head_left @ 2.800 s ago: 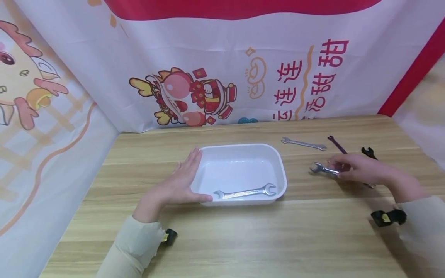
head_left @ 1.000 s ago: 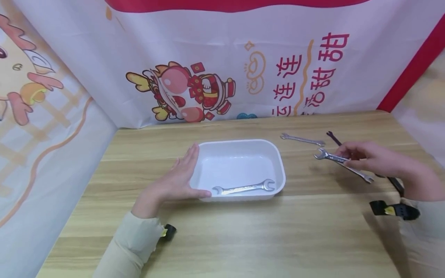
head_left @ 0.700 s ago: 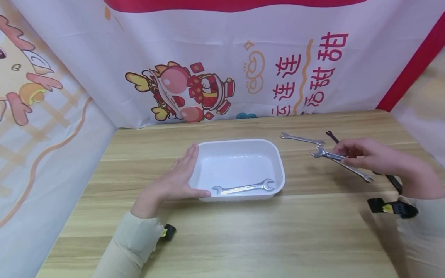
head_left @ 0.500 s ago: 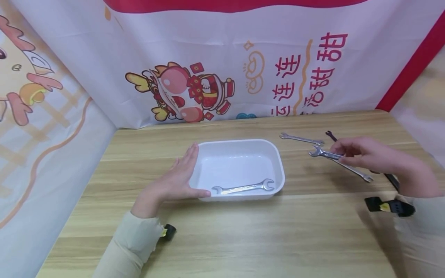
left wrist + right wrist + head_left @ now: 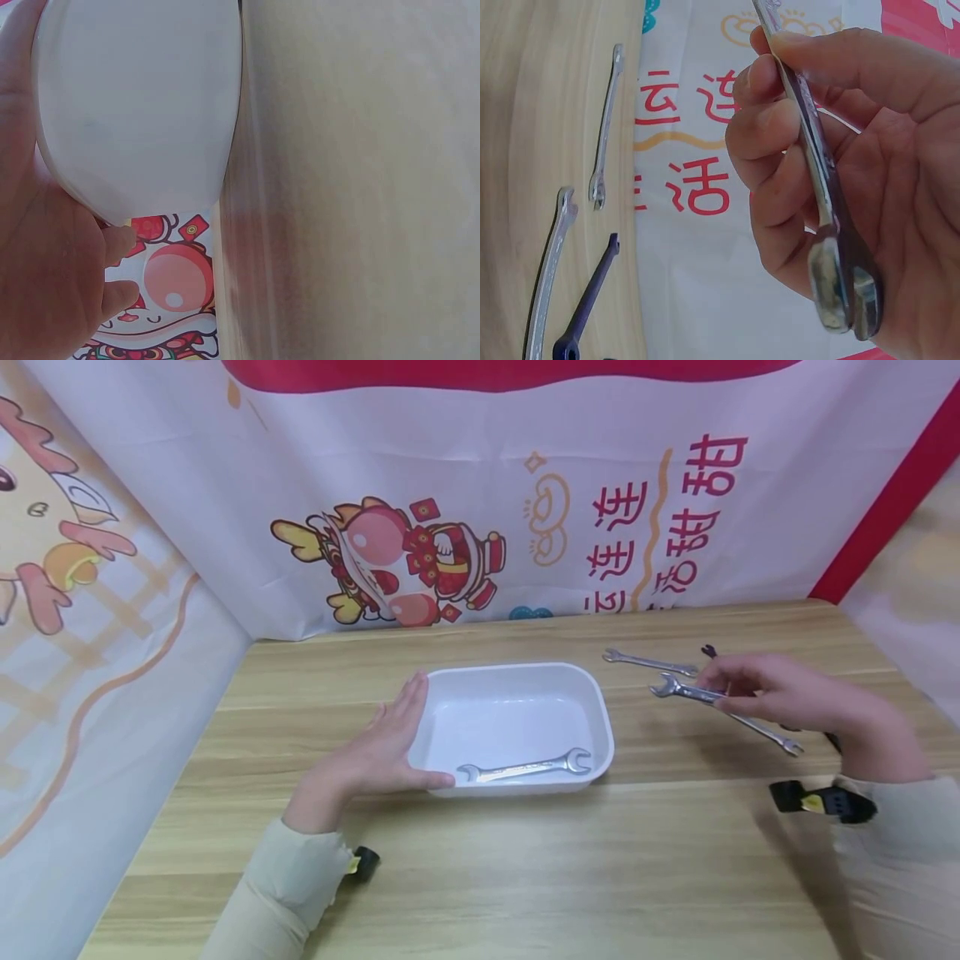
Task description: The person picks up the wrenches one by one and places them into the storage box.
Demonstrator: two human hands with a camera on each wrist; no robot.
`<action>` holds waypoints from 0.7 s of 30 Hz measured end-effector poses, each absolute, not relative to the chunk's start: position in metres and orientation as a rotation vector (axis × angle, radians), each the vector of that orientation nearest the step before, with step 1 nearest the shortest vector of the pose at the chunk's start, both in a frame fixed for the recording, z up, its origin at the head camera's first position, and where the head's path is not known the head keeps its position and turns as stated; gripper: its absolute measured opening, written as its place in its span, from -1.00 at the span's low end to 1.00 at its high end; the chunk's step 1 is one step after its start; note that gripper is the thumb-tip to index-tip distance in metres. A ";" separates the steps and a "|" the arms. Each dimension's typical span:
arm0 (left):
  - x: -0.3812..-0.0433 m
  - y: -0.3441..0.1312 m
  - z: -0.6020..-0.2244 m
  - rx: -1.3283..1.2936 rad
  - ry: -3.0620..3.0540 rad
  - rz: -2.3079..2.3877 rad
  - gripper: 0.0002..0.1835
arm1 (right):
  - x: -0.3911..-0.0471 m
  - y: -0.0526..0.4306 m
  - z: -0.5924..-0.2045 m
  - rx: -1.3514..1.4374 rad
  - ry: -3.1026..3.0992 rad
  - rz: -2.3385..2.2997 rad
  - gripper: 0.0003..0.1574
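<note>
My right hand (image 5: 780, 693) holds a silver open-end wrench (image 5: 686, 691) above the table, right of a white plastic tub (image 5: 604, 727). Thumb and fingertips pinch its shaft in the right wrist view, where the wrench (image 5: 816, 161) slants across the palm. My left hand (image 5: 378, 752) lies against the tub's left end with straight fingers, its thumb along the front rim. Inside the tub, near its front wall, rests another silver open-end wrench (image 5: 525, 767). In the left wrist view the palm (image 5: 45, 262) touches the tub's outer wall (image 5: 139, 112).
On the wooden table (image 5: 525, 868), a silver wrench (image 5: 648, 662) lies behind the right hand's wrench. Another silver wrench (image 5: 768, 735) lies partly beneath that hand. A dark purple wrench (image 5: 589, 300) is nearby, and a black one is mostly hidden. A printed cloth (image 5: 555, 427) hangs behind.
My right hand has lifted the wrench and, over the last second, carried it a little left toward the tub. My left hand stays in place on the tub.
</note>
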State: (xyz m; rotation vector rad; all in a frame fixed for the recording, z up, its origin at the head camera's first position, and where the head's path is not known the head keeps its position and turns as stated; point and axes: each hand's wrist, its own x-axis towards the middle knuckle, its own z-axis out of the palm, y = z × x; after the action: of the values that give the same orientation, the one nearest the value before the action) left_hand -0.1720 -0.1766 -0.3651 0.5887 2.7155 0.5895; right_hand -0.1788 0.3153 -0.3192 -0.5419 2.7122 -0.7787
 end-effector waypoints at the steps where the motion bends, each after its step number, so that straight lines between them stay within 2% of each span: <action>1: -0.172 -0.177 -0.365 0.589 2.716 0.590 0.49 | -0.179 0.314 -0.319 -0.543 2.714 -0.779 -0.71; 21: -0.172 -0.177 -0.366 0.582 2.716 0.600 0.49 | -0.184 0.287 -0.322 -0.660 2.691 -0.860 -0.74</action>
State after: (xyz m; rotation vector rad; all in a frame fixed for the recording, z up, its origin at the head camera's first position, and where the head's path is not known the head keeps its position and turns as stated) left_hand -0.1724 -0.1767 -0.3662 0.5819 2.7158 0.6003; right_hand -0.1843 0.2871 -0.3219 -0.6596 2.6910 -0.8605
